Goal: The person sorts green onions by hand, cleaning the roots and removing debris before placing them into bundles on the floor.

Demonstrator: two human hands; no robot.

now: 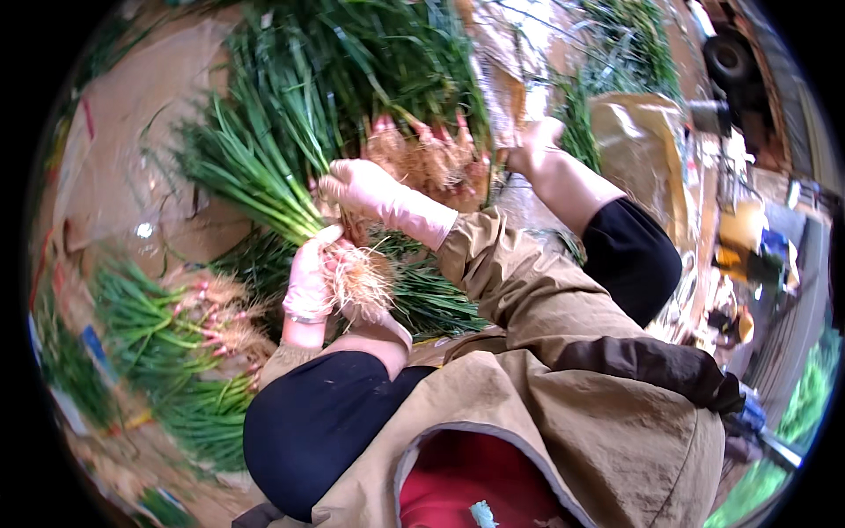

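My left hand, in a pale pink glove, is closed around a bunch of spring onions. Their pinkish bulbs and tangled roots stick out on its right, while the long green leaves fan up and left. Just above, my right hand, gloved likewise, has its fingers curled together at the right edge of the stems. Whatever is pinched there is hidden by the fingers. A large heap of spring onions lies beyond both hands, with its roots toward me.
More bunched spring onions lie at the left with roots showing. Loose greens are under my hands. A tan sack and further greens stand at the right. My bare knees flank the work, and a wheel shows far right.
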